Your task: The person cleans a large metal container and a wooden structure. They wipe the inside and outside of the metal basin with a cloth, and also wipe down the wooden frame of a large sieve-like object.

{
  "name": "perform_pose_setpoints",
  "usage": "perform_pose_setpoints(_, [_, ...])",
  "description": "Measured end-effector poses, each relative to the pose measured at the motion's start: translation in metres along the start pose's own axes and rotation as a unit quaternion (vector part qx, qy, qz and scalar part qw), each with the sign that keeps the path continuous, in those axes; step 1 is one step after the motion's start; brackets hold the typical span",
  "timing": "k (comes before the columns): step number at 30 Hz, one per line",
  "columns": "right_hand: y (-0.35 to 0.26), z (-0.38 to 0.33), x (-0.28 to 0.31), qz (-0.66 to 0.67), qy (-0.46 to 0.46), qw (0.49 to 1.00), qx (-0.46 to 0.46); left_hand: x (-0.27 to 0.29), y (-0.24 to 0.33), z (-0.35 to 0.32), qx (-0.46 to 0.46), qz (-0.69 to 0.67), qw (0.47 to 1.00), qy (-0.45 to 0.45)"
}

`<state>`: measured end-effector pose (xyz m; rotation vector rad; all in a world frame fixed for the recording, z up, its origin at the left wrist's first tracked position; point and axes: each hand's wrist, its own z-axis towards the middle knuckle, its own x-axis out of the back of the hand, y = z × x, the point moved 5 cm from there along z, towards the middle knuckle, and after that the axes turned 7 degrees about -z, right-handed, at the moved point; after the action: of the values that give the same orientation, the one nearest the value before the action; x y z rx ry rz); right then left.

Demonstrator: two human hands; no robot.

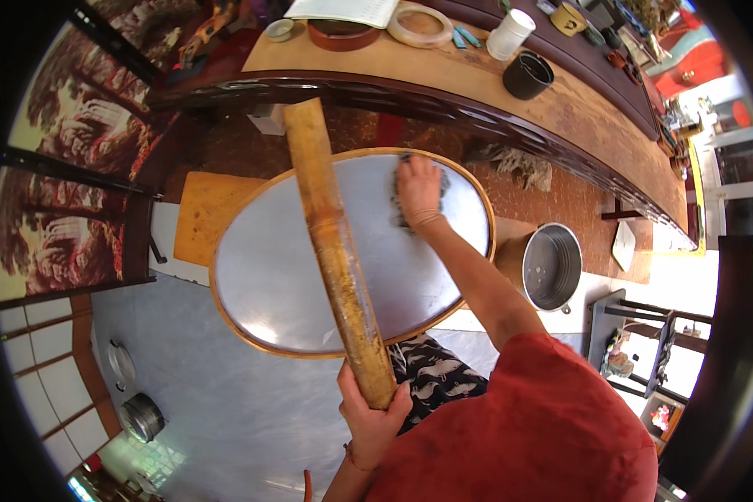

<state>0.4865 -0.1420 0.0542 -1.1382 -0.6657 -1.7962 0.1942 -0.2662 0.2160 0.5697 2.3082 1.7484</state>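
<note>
A bar [335,243] of yellow-brown wood or bamboo runs lengthwise away from the person, crossing over an oval grey board [268,251] with a thin wooden rim. The left hand [372,418] is closed around the bar's near end, thumb on the right side and fingers on the left, just past the board's lower rim. From there the bar reaches up and slightly left, its far end beyond the opposite rim. The right hand [420,188] lies near the board's upper right rim, right of the bar and apart from it; the left hand is the only one touching the bar. The board's long axis looks to run roughly left to right, across the bar, though the wide lens may stretch a rounder shape. A dark patch [399,209] surrounds the right hand; whether it is a cloth or a reflection is hard to tell, so I cannot say whether that hand grips something or only presses. The bar hides a strip of board, and its underside is out of sight, so contact between them is unclear. What holds the board up is hidden, and the left forearm is cut off below. A metal pot [514,259] stands just right of the board.
</note>
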Motion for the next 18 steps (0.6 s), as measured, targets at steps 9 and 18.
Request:
perform_pose_setpoints(9, [0.052,-0.049,0.086,0.169,-0.09,0.981,0.037,-0.001,0.014,-0.001,-0.044,0.059,0.996,0.041])
perform_pose_setpoints(18, [0.167,-0.072,-0.008,0.525,-0.218,0.767,-0.297,-0.094,0.066,0.005,-0.233,0.127,0.964,-0.033])
